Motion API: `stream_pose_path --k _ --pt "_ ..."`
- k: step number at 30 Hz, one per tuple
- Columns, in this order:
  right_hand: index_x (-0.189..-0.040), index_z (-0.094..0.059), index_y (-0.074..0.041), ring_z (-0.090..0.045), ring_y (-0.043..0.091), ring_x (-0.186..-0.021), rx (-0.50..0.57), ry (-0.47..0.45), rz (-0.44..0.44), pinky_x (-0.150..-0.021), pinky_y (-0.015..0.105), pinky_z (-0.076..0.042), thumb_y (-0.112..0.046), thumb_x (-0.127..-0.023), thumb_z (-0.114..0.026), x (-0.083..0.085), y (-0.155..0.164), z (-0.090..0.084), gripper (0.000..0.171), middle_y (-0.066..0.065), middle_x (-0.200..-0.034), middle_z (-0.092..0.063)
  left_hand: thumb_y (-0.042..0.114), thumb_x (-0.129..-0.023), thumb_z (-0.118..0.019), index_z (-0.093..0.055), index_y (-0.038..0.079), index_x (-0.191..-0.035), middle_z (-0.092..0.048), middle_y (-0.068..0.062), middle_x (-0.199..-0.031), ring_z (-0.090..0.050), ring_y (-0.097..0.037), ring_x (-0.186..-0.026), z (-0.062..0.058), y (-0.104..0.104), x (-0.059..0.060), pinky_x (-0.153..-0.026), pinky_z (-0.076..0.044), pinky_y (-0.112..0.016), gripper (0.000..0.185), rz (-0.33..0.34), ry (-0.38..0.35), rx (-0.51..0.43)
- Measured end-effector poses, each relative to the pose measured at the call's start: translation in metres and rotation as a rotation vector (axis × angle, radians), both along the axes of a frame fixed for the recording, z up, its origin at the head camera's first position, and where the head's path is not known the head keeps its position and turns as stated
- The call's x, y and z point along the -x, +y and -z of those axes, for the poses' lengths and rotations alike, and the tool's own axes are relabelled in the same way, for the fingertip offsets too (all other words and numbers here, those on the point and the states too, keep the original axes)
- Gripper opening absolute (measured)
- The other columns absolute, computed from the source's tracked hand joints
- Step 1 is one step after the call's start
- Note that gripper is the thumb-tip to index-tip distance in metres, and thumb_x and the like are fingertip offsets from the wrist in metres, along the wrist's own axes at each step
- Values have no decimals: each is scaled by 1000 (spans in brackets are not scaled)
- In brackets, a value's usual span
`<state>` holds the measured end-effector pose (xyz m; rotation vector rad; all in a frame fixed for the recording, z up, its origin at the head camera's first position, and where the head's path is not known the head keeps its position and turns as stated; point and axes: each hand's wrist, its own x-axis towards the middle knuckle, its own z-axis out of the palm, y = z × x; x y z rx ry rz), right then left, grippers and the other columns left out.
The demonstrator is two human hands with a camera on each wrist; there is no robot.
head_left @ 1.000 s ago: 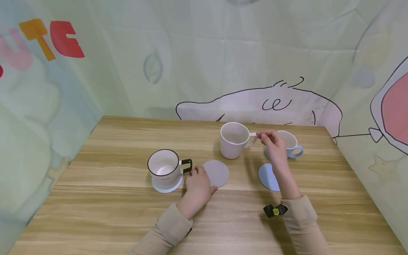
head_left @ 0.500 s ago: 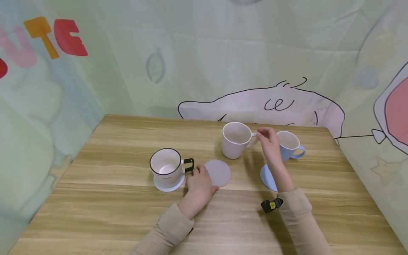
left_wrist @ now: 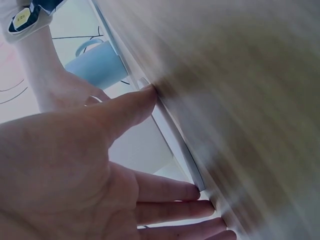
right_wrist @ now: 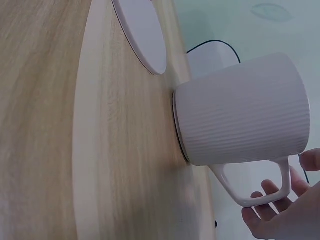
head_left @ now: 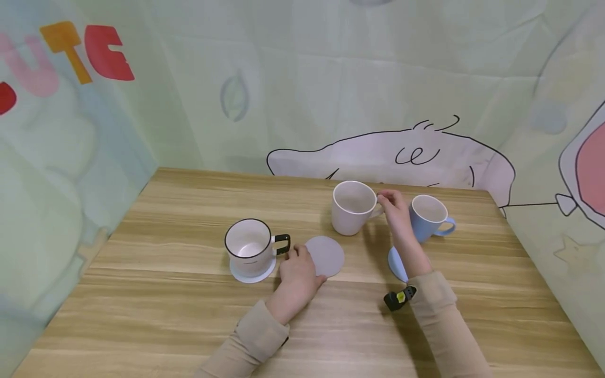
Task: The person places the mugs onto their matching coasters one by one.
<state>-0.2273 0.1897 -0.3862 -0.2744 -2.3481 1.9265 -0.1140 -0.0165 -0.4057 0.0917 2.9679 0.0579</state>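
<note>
My left hand (head_left: pixel 299 277) lies on the table at the near-left side of a round pale purple coaster (head_left: pixel 326 255). In the left wrist view its thumb and straight fingers touch the coaster's edge (left_wrist: pixel 172 132). A white ribbed mug (right_wrist: pixel 242 110) stands upright on the bare table behind that coaster, handle pointing right. My right hand (head_left: pixel 396 210) grips this handle; in the right wrist view its fingers (right_wrist: pixel 270 207) lie around the handle's outer side, and the thumb is near the rim. Part of the right hand is out of that view.
To the left, a white mug with black rim and handle (head_left: pixel 248 247) stands on a pale blue coaster (head_left: pixel 252 278). A blue mug (head_left: pixel 427 218) stands behind my right forearm, which partly covers a blue coaster (head_left: pixel 398 264). A printed curtain (head_left: pixel 302 94) closes off the table's back.
My right hand has shifted left, closer in to the white ribbed mug's handle, uncovering more of the blue mug. My left hand stays at the purple coaster. The head view has drifted slightly.
</note>
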Motion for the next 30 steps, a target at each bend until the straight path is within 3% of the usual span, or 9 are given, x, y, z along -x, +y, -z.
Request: stream_pose_path --k 5,11,19,30 --pt "-128 -48 5 -48 4 -99 50 -40 -2 -93 26 -38 -15 -99 -45 5 0 3 36 -2 -109 -54 57 -81 -68 -47 -8 -134 -48 -20 -137 -52 -29 -119 0 0 0 -66 -54 -34 86 -7 2 -13" --pt "-125 -48 4 -53 3 -89 143 -96 -23 -81 20 -45 -15 -100 -44 10 -1 5 32 -7 -97 -53 57 -81 -68 -46 -8 -134 -47 -20 -138 -52 -28 -119 1 0 0 -66 -54 -34 86 -8 -5 -26" --pt "-111 -54 -13 -56 4 -76 216 -188 -55 -75 26 -52 -24 -100 -45 12 1 8 18 -9 -90 -57 58 -82 -65 -47 -7 -134 -45 -19 -140 -51 -28 -121 1 0 2 -69 -54 -33 85 9 -26 3" --pt "-109 -54 -14 -57 5 -72 230 -223 -60 -71 20 -53 -25 -99 -42 13 1 12 19 -7 -93 -56 58 -81 -67 -44 -7 -136 -45 -19 -140 -51 -27 -121 -1 0 2 -67 -55 -34 87 -13 -35 -20"
